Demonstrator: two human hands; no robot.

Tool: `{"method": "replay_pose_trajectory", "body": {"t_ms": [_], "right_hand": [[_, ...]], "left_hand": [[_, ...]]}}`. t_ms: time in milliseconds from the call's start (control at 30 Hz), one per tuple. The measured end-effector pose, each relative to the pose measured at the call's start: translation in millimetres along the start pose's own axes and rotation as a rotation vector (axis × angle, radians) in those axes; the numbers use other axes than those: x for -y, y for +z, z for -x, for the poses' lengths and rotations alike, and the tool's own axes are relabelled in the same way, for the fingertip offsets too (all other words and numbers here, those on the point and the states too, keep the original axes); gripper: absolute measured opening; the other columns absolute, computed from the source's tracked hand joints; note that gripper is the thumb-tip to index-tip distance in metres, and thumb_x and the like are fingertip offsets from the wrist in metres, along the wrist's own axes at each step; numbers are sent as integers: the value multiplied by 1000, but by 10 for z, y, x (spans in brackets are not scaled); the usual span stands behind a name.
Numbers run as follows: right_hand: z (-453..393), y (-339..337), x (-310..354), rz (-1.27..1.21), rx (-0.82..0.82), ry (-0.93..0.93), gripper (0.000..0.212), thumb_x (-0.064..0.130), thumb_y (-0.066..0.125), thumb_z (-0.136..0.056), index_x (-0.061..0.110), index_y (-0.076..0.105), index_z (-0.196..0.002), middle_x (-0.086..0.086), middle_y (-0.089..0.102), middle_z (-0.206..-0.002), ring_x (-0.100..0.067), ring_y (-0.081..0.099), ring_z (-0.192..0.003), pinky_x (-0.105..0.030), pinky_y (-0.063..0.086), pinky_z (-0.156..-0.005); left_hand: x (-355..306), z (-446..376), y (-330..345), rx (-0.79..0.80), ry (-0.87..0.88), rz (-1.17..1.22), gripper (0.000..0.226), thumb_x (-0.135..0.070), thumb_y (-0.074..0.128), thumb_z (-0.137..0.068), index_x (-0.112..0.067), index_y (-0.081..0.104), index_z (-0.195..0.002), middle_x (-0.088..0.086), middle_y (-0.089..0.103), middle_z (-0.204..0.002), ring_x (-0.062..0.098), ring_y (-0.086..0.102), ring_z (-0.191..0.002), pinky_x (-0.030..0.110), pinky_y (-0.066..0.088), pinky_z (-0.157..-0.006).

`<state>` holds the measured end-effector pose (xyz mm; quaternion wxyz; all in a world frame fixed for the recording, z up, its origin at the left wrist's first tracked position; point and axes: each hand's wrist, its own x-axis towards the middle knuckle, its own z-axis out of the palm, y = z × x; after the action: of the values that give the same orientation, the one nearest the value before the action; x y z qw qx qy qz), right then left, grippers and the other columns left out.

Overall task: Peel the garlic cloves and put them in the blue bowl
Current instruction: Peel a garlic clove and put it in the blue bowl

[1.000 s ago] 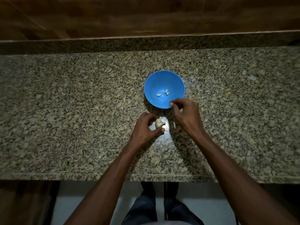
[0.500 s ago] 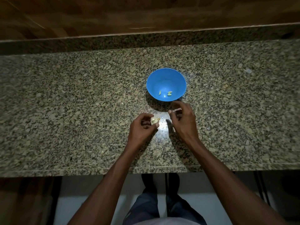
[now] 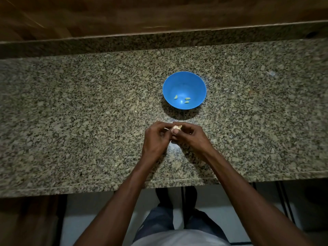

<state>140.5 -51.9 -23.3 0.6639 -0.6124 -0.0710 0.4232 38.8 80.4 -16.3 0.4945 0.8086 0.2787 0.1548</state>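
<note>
- My right hand (image 3: 190, 137) has come back from the bowl's near rim and met my left hand (image 3: 156, 139); a second ago they worked apart, the left alone holding the garlic.
- Now both hands pinch the garlic (image 3: 177, 128) between their fingertips, fingers curled around it, just above the worktop (image 3: 71, 112).
- A papery bit of skin sticks out leftward from the garlic; which way its long axis runs I cannot tell, my fingers hide most of it.
- The bowl (image 3: 184, 80) lies straight ahead, on the far side of my hands and slightly right, so my right hand is the nearer one for dropping a clove in.
- Three peeled cloves (image 3: 186, 98) already lie in the bowl's bottom.
- I judge I'm mid-peel on the next clove.
</note>
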Motion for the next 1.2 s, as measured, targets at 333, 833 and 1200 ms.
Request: {"method": "replay_pose_trajectory", "body": {"t_ms": [333, 833, 1200], "right_hand": [[84, -43, -9, 83, -5, 33, 33, 5, 84, -85, -5, 75, -116, -25, 78, -101, -42, 77, -92, -52, 64, -86], [2, -88, 36, -17, 16, 193, 27, 11, 77, -93, -4, 75, -115, -24, 78, -106, -32, 76, -93, -45, 64, -90], [-242, -221, 189, 1088, 56, -454, 46, -2, 67, -92, 12, 69, -136, -14, 69, -120, -26, 69, -98, -41, 59, -82]], "left_hand": [[164, -115, -129, 252, 261, -206, 13, -2, 69, -91, -12, 70, -99, -2, 67, -95, 6, 60, -85, 21, 51, -75], [101, 114, 80, 140, -17, -35, 11, -9, 54, -105, -17, 56, -112, 0, 63, -96, 11, 61, -82, 25, 49, -66], [-98, 466, 86, -287, -456, 520, 14, -5, 75, -94, 1, 71, -106, 8, 78, -95, 18, 76, -89, 32, 64, -81]]}}
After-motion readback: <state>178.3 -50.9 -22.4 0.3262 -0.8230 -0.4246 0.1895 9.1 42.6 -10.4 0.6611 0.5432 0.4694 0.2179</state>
